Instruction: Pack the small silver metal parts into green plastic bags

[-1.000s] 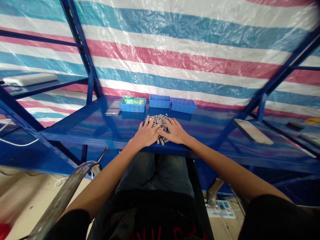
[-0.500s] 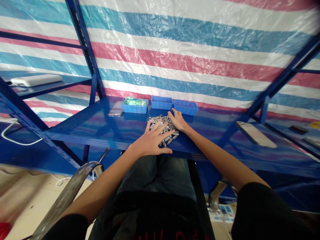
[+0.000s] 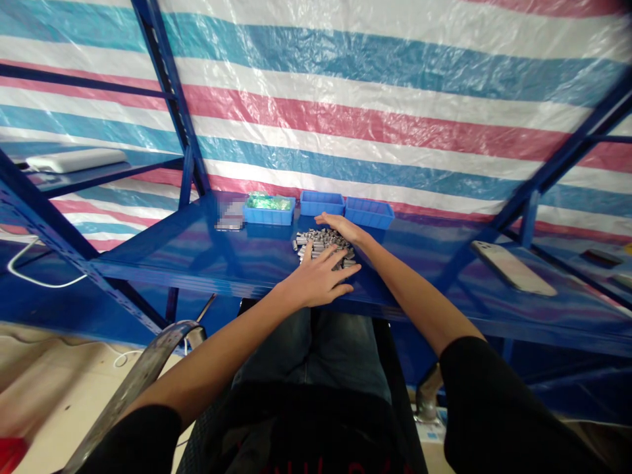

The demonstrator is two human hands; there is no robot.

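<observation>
A pile of small grey metal cylinders (image 3: 323, 241) lies on the blue shelf (image 3: 207, 257) in front of me. My left hand (image 3: 320, 280) lies flat with its fingers spread along the near edge of the pile. Behind the pile my right hand (image 3: 340, 226) reaches across its far side, fingers stretched out toward the left. Neither hand holds anything.
Three small blue bins stand at the back of the shelf: the left one (image 3: 269, 209) holds green items, then the middle bin (image 3: 322, 203) and the right bin (image 3: 369, 212). A phone (image 3: 513, 266) lies to the right. Blue uprights frame both sides. A metal chair rail (image 3: 133, 388) curves at lower left.
My right hand moved from the near side of the pile round to its far side. My left hand slid right along the near edge and flattened out.
</observation>
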